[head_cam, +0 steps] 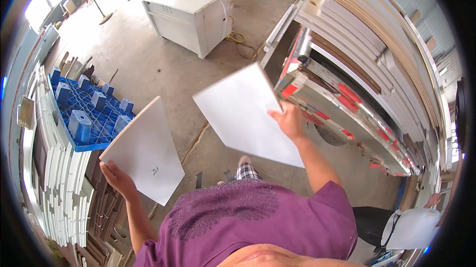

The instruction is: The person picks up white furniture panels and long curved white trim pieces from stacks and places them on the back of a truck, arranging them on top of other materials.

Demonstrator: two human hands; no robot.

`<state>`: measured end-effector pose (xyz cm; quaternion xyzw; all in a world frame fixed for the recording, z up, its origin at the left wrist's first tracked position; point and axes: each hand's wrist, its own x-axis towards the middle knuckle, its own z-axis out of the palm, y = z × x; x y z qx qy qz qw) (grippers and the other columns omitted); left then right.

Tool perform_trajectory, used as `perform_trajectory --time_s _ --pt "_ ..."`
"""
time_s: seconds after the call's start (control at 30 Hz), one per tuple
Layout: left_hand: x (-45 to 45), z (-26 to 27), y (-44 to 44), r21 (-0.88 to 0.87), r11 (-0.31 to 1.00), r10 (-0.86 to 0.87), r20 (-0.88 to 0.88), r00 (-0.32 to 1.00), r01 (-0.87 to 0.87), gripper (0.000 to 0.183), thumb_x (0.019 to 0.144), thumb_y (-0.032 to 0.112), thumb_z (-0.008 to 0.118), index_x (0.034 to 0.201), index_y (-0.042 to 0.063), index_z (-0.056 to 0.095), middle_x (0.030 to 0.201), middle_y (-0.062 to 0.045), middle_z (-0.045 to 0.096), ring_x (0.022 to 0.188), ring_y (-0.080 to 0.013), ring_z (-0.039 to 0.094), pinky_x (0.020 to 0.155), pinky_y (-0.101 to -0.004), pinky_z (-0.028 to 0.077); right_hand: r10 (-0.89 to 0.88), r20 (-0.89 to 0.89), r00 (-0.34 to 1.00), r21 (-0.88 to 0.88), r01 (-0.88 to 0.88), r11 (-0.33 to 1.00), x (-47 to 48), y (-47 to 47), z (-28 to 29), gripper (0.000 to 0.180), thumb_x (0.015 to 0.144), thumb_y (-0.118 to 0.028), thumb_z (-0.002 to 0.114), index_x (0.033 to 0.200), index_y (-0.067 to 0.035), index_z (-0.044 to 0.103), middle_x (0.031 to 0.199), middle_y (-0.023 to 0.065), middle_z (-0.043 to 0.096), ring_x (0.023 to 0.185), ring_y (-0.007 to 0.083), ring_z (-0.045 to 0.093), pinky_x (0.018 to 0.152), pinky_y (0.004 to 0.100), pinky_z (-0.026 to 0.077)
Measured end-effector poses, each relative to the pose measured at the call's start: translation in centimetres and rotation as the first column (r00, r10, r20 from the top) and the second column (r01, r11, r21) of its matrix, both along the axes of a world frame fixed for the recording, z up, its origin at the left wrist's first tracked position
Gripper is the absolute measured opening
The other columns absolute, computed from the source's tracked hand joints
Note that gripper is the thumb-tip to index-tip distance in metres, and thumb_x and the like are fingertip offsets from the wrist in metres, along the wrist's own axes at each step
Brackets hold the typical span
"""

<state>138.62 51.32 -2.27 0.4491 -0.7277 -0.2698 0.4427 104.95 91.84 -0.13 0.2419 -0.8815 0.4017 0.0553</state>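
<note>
My left hand (118, 180) grips one white board (148, 155) by its outer edge. That board tilts in front of me on the left and bears a small dark mark low on its face. A second white board (241, 112) is in my right hand (289, 120), with the thumb over its face near the right edge. Its fingers are mostly hidden behind the panel. The two boards hang apart, with concrete floor (189, 133) between them.
A blue plastic pallet (93, 99) lies on stacked strips at left. A white cabinet (189, 14) with a yellow cable (236, 37) stands ahead. Shelved panels (353, 43) and a red-and-white taped stack (346, 107) line the right. Another person (409, 228) is behind at right.
</note>
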Motion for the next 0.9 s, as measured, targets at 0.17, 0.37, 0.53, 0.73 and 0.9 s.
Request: perform_trajectory --time_s 0.17,0.37,0.53,0.73,0.9 --pt "-2.9 1.2 -6.1 -0.014 0.991 0.132 -0.061 0.989 -0.134 0.061 0.102 0.039 0.044 0.135 -0.011 0.038 0.127 -0.025 0.052 0.108 -0.0297 0.056 0.09 -0.036 0.046 -0.114 0.086 0.99 -0.334 0.136 0.933 -9.9 -10.5 7.0 0.025 0.079 -0.017 0.075 0.085 0.005 0.068 0.071 0.012 0.068 0.063 0.0168 0.06 0.06 0.0334 0.047" --pt "-7.4 4.1 -13.8 0.147 0.964 0.252 -0.222 0.942 -0.223 0.064 0.101 0.042 0.043 0.137 -0.011 0.037 0.127 -0.023 0.052 0.11 -0.0275 0.055 0.091 -0.0359 0.046 -0.178 0.258 0.95 -0.746 0.313 0.589 -26.9 -22.5 9.5 0.021 0.077 -0.007 0.076 0.088 0.008 0.066 0.084 0.0084 0.065 0.075 0.0149 0.056 0.072 0.0278 0.046" --pt "-14.1 8.8 -18.6 0.115 0.883 0.467 -0.313 0.827 -0.455 0.068 0.101 0.045 0.044 0.141 -0.009 0.032 0.132 -0.023 0.05 0.116 -0.0287 0.053 0.095 -0.0353 0.044 -0.002 0.397 0.918 -0.913 0.395 0.107 -43.1 -35.2 8.4 0.029 0.076 0.0 0.073 0.1 0.012 0.062 0.102 0.017 0.065 0.086 0.026 0.063 0.078 0.0386 0.053" --pt "-21.5 8.5 -29.3 0.04 0.879 0.471 -0.242 0.848 -0.476 0.06 0.101 0.045 0.042 0.132 -0.006 0.043 0.119 -0.02 0.056 0.1 -0.0263 0.057 0.084 -0.0353 0.049 0.073 0.528 0.846 -0.844 0.533 -0.064 -62.5 -52.6 -0.1 0.025 0.077 0.002 0.073 0.097 0.011 0.062 0.102 0.0168 0.065 0.08 0.0243 0.064 0.066 0.0366 0.056" --pt "-30.4 7.0 -43.4 -0.045 0.895 0.43 -0.185 0.884 -0.444 0.053 0.102 0.045 0.04 0.125 -0.002 0.05 0.111 -0.019 0.059 0.091 -0.0235 0.059 0.073 -0.0361 0.052 0.153 0.62 0.77 -0.765 0.636 -0.1 -66.9 -69.0 -8.3 0.023 0.075 0.006 0.069 0.095 0.002 0.06 0.092 0.0108 0.064 0.073 0.0202 0.064 0.052 0.0317 0.05"
